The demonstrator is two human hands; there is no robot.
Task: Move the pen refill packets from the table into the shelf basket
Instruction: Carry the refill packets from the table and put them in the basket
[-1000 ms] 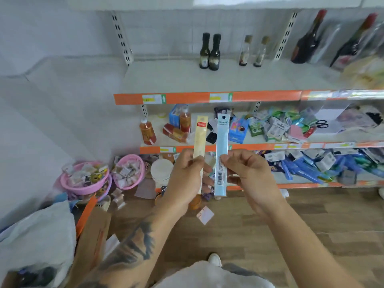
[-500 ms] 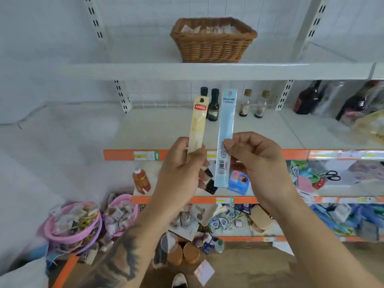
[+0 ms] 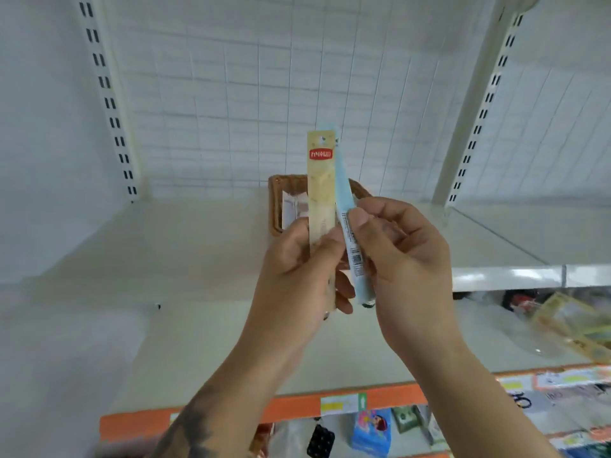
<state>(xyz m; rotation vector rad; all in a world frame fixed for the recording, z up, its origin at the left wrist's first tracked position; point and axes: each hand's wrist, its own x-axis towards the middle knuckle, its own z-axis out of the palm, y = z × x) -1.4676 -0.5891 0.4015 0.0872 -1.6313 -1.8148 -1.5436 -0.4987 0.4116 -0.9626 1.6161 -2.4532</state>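
Held upright before wicker basket (image 3: 277,206) on upper shelf (image 3: 205,246): yellow packet (image 3: 321,196) pinched in left hand (image 3: 297,276); blue packet (image 3: 347,226) pinched in right hand (image 3: 410,259); risked catching on basket rim, dropping short, since packets overlapped.

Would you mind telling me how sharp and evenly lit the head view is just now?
Head view: soft, even light; the left hand and right hand gripping the cream packet with red label and pale blue packet are fairly sharp; the brown wicker basket is softer; shelf uprights bow with wide-angle distortion; lower-right goods are blurred.
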